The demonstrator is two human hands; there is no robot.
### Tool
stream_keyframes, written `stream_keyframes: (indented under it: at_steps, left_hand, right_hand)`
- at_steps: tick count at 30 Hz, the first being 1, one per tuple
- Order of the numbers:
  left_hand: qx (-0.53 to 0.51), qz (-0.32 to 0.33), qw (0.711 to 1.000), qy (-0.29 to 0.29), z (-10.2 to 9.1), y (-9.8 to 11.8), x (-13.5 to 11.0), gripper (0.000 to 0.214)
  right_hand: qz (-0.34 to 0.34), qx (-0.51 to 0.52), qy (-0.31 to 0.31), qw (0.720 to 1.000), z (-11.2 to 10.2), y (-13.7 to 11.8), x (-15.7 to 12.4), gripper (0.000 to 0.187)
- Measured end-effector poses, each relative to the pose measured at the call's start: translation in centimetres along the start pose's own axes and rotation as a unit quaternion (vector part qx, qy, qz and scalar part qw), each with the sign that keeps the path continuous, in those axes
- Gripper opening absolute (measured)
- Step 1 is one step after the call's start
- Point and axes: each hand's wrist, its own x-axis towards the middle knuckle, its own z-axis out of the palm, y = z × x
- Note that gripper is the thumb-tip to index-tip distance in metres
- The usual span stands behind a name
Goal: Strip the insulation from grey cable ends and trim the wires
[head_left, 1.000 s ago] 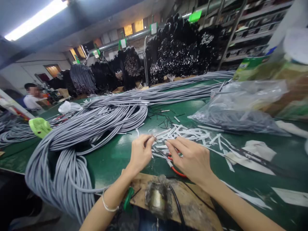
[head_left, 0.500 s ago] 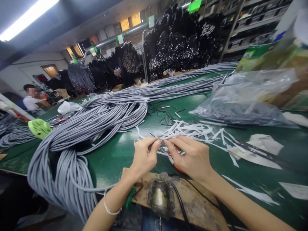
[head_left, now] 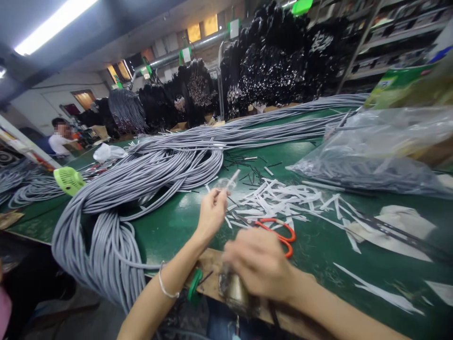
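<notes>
The left hand [head_left: 212,212] is pinching a small, slender, translucent white piece [head_left: 232,178] between thumb and fingers, and this piece is standing tilted above the dark green, glossy counter [head_left: 159,241], its free end pointing up and away. The right hand [head_left: 260,262] is showing as a blur with its fingers bent, so whether it is gripping anything I cannot tell. It is partly covering a squat, brassy metal pot with a grimy rim [head_left: 236,292], which is sitting on a stained brown wooden board [head_left: 211,260] at the near edge; whether the two are touching is unclear.

Just beyond the right hand, a pair of scissors with orange-red looped handles [head_left: 292,234] is lying beside a loose heap of flat white strips [head_left: 279,197]. Short black offcuts [head_left: 252,178] are scattering past the heap. To the left, a thick bundle of smooth grey cables [head_left: 106,198] is looping across the counter and hanging over its edge. On the right, a clear plastic bag [head_left: 382,137] is holding many greyish pieces. In the left background, a person in a white top [head_left: 58,143] is sitting.
</notes>
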Motion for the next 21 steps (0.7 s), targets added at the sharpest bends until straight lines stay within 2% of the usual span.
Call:
stream_keyframes:
  at_steps: [2,4,5,10,15,21]
  left_hand:
    - [-0.028,0.014,0.999,-0.037,0.1,0.2,-0.2,0.031]
    - [-0.052,0.016,0.996,-0.064,0.1,0.3,-0.6,0.034]
    - [-0.064,0.012,0.995,-0.073,0.1,0.4,-0.8,0.035]
    - [-0.084,-0.021,0.990,-0.108,-0.1,0.5,-1.0,0.039]
    - [-0.052,-0.032,0.993,-0.104,0.0,0.7,-1.4,0.043]
    - [0.052,0.041,0.994,-0.088,-0.1,0.2,-1.7,0.030]
  right_hand:
    - [0.131,-0.062,0.047,0.988,-0.5,1.0,0.0,0.025]
    - [0.194,-0.128,0.069,0.970,-1.0,2.4,-0.1,0.024]
    - [0.201,-0.161,0.065,0.964,-1.3,3.0,-0.2,0.024]
    - [0.161,-0.284,0.016,0.945,-1.7,3.8,-0.4,0.022]
    - [0.116,-0.288,0.024,0.950,-1.9,3.6,0.1,0.016]
    - [0.091,-0.282,0.014,0.955,-2.0,3.5,0.0,0.012]
